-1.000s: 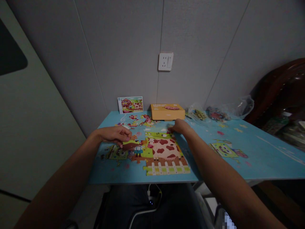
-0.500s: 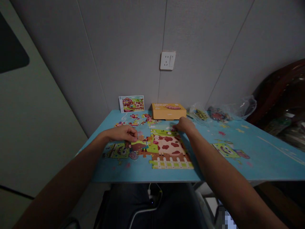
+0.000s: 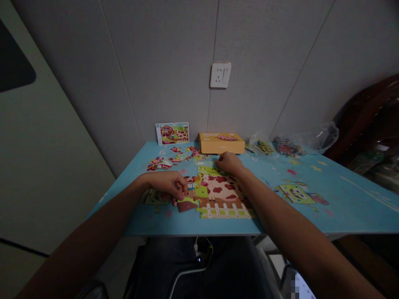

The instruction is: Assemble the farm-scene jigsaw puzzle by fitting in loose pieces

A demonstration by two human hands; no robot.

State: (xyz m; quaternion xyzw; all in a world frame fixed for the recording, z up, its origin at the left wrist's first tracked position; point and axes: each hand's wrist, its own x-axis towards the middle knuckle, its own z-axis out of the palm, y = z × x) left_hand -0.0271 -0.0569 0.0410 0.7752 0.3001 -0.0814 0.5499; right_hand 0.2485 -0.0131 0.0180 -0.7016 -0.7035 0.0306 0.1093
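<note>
the puzzle (image 3: 225, 192) lies flat on the blue table (image 3: 311, 222), with a big spotty cow and a white fence on it. a yellow box (image 3: 222, 145) sits behind it by the wall (image 3: 168, 62), and a card (image 3: 173, 133) with a farm picture leans to the left of the box. 2 clear bags with stuff inside, a near bag (image 3: 264, 148) and a far bag (image 3: 286, 147), are to the right of the box. loose bits (image 3: 161, 164) lie at the back left. the right arm (image 3: 274, 207) hides some of the puzzle's right side.

the left hand (image 3: 168, 183) is curled, thumb and fingertips nearly shut on a green and brown piece (image 3: 188, 204). the piece is just left of the fence – i can't tell if it is joined on. the right hand (image 3: 230, 162) has bent fingers at the puzzle's top edge, and i can't tell if it has hold of anything.

half a second ago, the piece was higher up, over the little farmer (image 3: 190, 182). now it is lower, and more of the farmer shows. the right hand has slid left along the top edge – it was nearer the corner before.
</note>
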